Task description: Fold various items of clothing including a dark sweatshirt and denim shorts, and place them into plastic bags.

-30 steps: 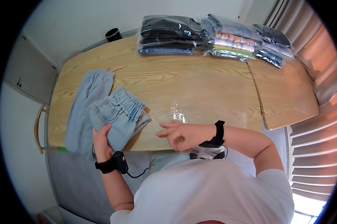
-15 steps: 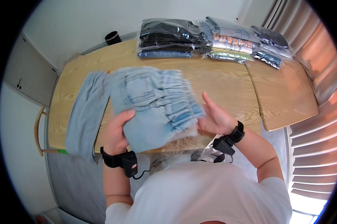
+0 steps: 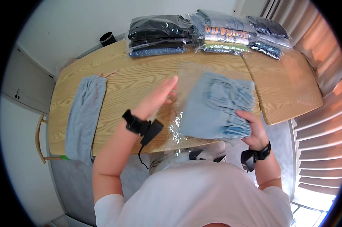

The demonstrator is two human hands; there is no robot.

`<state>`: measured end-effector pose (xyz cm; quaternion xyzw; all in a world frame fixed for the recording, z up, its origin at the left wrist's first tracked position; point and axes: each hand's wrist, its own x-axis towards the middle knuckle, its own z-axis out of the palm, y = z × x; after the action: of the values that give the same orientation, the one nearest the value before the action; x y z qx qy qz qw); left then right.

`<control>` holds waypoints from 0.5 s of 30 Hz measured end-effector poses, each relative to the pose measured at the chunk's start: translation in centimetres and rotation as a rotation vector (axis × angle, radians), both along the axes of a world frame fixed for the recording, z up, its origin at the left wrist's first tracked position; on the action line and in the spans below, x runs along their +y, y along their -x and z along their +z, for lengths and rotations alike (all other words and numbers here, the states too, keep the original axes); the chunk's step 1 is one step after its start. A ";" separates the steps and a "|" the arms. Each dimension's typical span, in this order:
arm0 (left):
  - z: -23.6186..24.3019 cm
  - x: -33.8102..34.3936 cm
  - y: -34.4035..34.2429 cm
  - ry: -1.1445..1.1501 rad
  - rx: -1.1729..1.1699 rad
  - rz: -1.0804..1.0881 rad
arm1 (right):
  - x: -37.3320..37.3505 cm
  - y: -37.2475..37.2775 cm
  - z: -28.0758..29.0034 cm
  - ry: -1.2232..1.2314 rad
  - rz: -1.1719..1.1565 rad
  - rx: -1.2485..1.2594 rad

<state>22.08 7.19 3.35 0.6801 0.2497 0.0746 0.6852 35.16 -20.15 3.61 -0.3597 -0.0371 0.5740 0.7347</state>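
Observation:
Folded light-blue jeans point(image 3: 201, 109) with a gathered elastic waistband are at the right of the table's middle, the waistband toward the right. My right hand point(image 3: 256, 130) grips them at the lower right corner, thumb on top. A clear plastic bag point(image 3: 174, 128) shows along their left edge; how much of it lies beneath the jeans is hidden. My left hand point(image 3: 159, 96) is raised to the left of the bag, fingers stretched out and holding nothing. Farther left, folded grey sweatpants point(image 3: 86, 113) with a drawstring lie lengthwise, their lower end over the table's near edge.
Along the far edge of the wooden table point(image 3: 133, 75) stand bagged clothes: a dark stack point(image 3: 159, 34), a mixed-colour stack point(image 3: 224, 34) and another stack point(image 3: 269, 36). A black bin point(image 3: 107, 39) is behind the table. A chair point(image 3: 40, 140) stands at the left, curtains point(image 3: 322, 94) at the right.
The jeans have moved right, away from the sweatpants, onto the area by the clear bag. My left hand has let go of them; my right hand now grips their right corner.

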 end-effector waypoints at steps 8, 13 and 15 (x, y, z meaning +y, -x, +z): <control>-4.4 1.3 -6.3 -1.042 0.470 -0.158 | -5.5 -1.1 -4.5 -0.088 -0.526 -0.114; -5.8 1.7 -7.4 -1.028 0.403 -0.221 | -6.4 -0.8 -4.8 -0.091 -0.579 -0.076; -5.3 1.9 -6.1 -0.906 0.278 -0.106 | -6.9 -1.3 -5.0 -0.109 -0.558 -0.081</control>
<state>28.18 9.13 -1.99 0.9258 0.2461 0.0493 0.2827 36.49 -27.00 -1.39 -0.3384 0.0033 0.3319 0.8805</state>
